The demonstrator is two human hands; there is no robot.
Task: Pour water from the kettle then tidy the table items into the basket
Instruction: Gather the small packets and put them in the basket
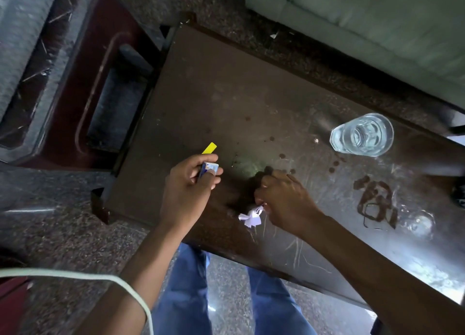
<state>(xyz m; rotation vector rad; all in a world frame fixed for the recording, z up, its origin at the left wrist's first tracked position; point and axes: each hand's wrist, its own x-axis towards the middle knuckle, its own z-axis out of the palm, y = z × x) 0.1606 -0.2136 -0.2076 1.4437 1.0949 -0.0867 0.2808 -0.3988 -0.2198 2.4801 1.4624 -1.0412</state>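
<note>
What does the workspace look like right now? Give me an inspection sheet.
Surface: dark table, scratched, with wet marks.
Job's things: glass of water standing far right; kettle and basket not seen.
Clutter: yellow strip by the left hand; white paper scraps.
Grip: left hand holds a small box; right hand pinches the scraps.
Cables: white cord across the left forearm.
Surroundings: green sofa, speckled floor.
</note>
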